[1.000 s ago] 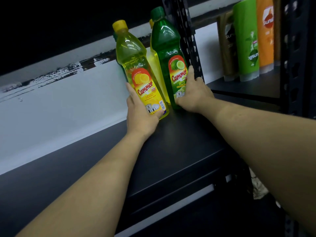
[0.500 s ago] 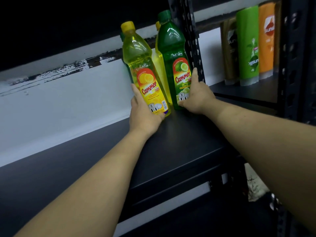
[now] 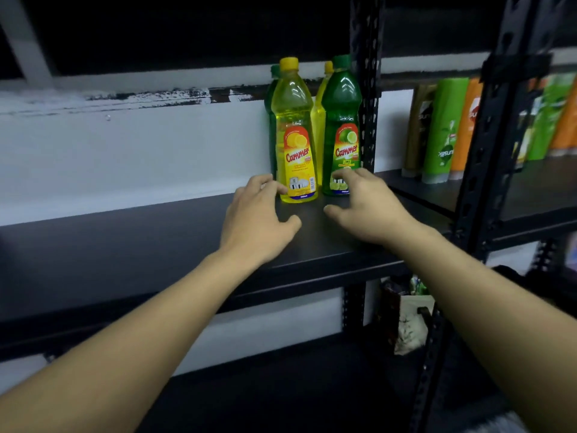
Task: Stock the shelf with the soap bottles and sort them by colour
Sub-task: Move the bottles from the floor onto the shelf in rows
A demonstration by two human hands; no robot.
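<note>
Forearms: we see both reaching up from the bottom corners toward frame centre.
Left hand (image 3: 257, 218): palm down over the shelf (image 3: 156, 242), fingers spread loose, empty; fingertips at the yellow bottle's foot, contact unclear.
Right hand (image 3: 363, 209): same pose, fingers curled open, holding nothing, tips before the green bottle's base.
Yellow bottle (image 3: 295, 132): upright, centre frame.
Green bottle (image 3: 343, 126): upright, just right of it, beside the black post (image 3: 366, 73).
Behind: we note one more green bottle and one more yellow bottle, mostly hidden.
Far right: shampoo bottles (image 3: 443, 129).
</note>
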